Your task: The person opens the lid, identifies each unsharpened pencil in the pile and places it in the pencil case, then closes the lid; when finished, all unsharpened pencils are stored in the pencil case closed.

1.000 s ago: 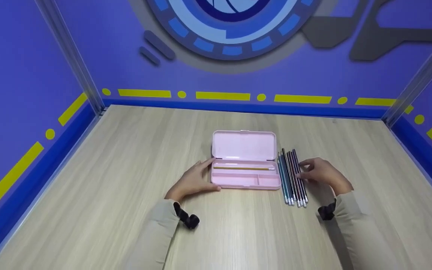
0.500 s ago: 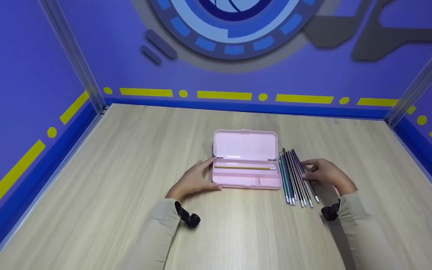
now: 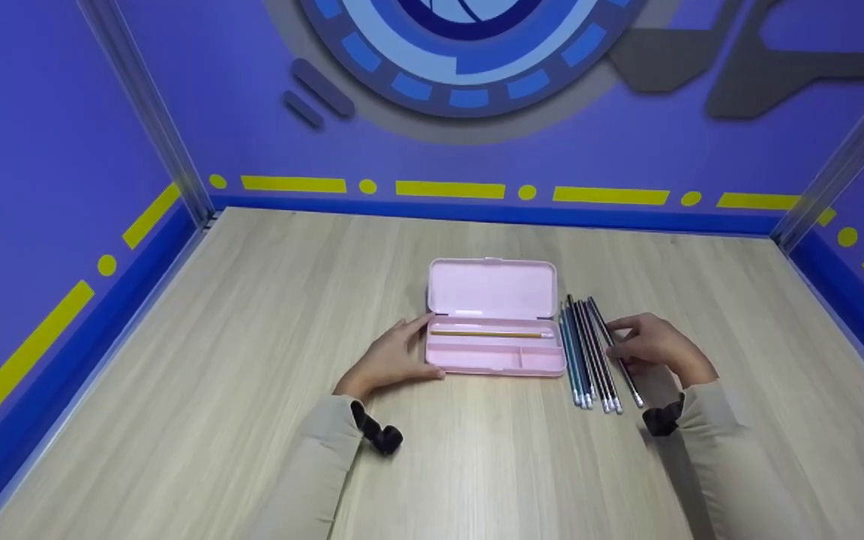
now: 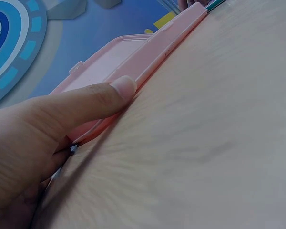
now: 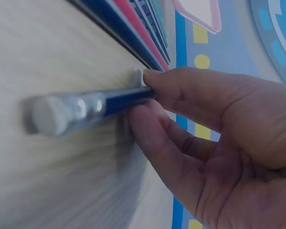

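A pink pencil case (image 3: 473, 360) lies with its lid (image 3: 492, 288) folded back. Inside, one yellow pencil (image 3: 488, 334) lies along the rear compartment; the two front compartments hold nothing. My left hand (image 3: 391, 361) grips the case's left end, its thumb (image 4: 121, 88) against the front wall. Right of the case, several pencils (image 3: 588, 360) lie side by side, white erasers toward me. At their right edge my right hand (image 3: 657, 349) pinches a dark blue pencil (image 5: 124, 101) between thumb and fingers. The eraser end of that pencil angles away from the bundle.
The wood-grain table (image 3: 289, 300) meets a blue-purple back wall (image 3: 417, 161) with yellow markings. Side panels (image 3: 27, 225) stand to left and right. A small black device (image 3: 379, 435) is strapped at each wrist.
The right hand has moved slightly right with the dark pencil, drawing its eraser end away from the others. The left hand keeps its hold on the case.
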The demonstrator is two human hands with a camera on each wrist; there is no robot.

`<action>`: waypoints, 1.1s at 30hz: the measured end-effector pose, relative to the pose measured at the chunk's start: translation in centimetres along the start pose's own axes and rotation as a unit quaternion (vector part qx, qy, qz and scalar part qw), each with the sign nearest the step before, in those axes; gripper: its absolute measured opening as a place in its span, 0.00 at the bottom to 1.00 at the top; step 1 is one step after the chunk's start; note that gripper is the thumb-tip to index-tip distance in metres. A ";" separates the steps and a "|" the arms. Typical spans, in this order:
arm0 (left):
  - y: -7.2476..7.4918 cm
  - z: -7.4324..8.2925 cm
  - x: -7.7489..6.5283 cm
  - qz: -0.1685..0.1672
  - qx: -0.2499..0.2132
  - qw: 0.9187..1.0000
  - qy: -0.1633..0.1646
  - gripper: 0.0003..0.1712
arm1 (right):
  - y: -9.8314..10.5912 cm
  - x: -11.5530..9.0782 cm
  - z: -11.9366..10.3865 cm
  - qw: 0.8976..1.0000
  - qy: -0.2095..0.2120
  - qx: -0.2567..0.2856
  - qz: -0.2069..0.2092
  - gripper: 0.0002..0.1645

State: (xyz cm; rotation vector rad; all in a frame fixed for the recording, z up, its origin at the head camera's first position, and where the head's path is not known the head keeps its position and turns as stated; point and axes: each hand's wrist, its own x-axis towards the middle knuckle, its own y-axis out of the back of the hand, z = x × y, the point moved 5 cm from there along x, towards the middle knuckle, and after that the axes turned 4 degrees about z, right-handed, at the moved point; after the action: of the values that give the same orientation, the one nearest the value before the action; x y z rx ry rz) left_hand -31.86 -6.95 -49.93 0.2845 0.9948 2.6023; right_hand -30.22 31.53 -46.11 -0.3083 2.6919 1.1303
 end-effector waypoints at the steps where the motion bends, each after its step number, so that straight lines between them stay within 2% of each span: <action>1: 0.0 0.0 0.0 0.001 -0.001 1.000 -0.001 0.59 | 0.1 0.0 0.0 1.000 0.001 0.006 -0.002 0.38; 7: 0.1 0.0 0.1 0.003 -0.001 1.000 0.001 0.59 | 0.3 0.1 -0.2 1.000 0.010 0.029 0.005 0.35; 13: 0.2 -0.1 0.0 0.003 -0.006 1.000 0.002 0.59 | 0.6 0.2 -1.4 0.999 0.021 0.009 0.036 0.29; 20: 0.1 -0.2 0.0 0.005 -0.006 1.000 -0.020 0.59 | 0.6 0.2 -3.9 0.995 0.076 0.009 0.068 0.24; 26: -0.1 -0.3 -0.2 0.004 -0.003 1.000 -0.007 0.59 | 0.0 0.9 -6.4 0.990 0.115 0.000 0.081 0.20; 33: 0.0 0.0 0.0 0.003 -0.007 1.000 -0.005 0.59 | -0.9 1.7 -10.0 0.974 0.196 -0.059 0.099 0.17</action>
State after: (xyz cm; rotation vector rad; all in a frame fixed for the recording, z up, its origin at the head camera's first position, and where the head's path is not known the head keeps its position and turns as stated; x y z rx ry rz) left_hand -31.90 -6.98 -49.93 0.2971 0.9724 2.6109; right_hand -32.69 23.53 -40.28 -0.3152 3.0601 1.4218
